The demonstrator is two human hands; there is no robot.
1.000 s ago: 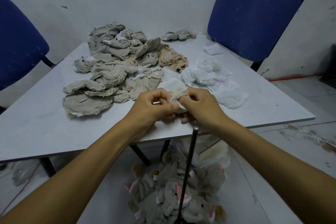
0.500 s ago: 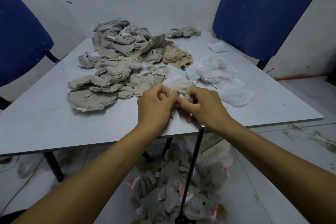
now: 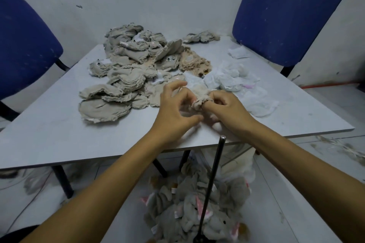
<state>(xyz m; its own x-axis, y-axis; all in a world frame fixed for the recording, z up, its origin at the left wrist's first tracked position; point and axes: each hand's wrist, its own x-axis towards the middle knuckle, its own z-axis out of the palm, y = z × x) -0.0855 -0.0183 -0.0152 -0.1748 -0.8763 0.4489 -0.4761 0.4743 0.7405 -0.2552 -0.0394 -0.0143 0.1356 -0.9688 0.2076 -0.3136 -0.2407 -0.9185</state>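
Observation:
A small beige fabric piece is bunched up between my two hands, just above the grey table near its front edge. My right hand grips it, with the cloth gathered over the fingertips. My left hand sits right beside it on the left. Its fingers are spread and loosely curved, the thumb is held apart below, and a fingertip only touches the cloth.
A big pile of grey fabric pieces covers the table's middle left, with tan pieces and white pieces behind my hands. Blue chairs stand at the left and back right. A black rod rises from a heap of grey plush on the floor.
My left hand has let go of its pinch on the fabric piece and spread its fingers. The right hand keeps hold, and the piece has risen slightly.

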